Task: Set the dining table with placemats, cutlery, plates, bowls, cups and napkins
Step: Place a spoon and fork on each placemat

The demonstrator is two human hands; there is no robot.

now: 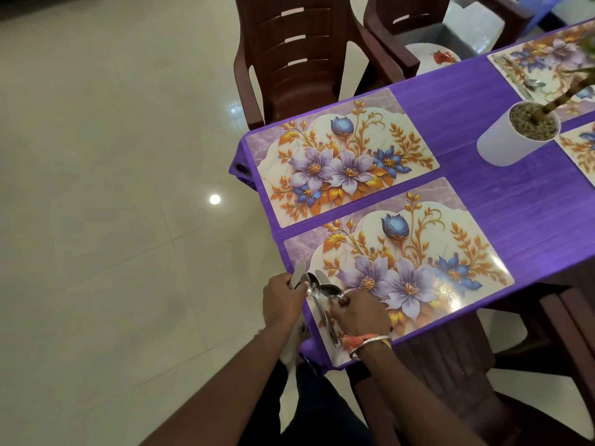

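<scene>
A bundle of cutlery (317, 284) is held over the left end of the near placemat (418, 252), at the table's near corner, as a person lays a place setting. The left hand (283, 300) is clenched around the bundle, with a pale blade (298, 271) sticking up past the knuckles. The right hand (360, 312), a bangle (370, 344) at its wrist, curls its fingers on a spoon (333, 291) and appears to be drawing it from the rest. Whether the steel handles between the hands touch the mat cannot be told. The step is likely best done one piece at a time: the left hand keeps a firm grip so nothing slides out, and each piece is laid straight along the mat's short side, back from the table edge, leaving the floral middle free for a plate. A second placemat (338, 156) lies just beyond on the purple cloth (515, 194). A third (547, 56), further along the table, carries what looks like cutlery. A white pot (502, 146) holding a plant stands between the mats, and brown chairs (299, 59) are drawn up around the table. No brand, label or writing can be read anywhere.
</scene>
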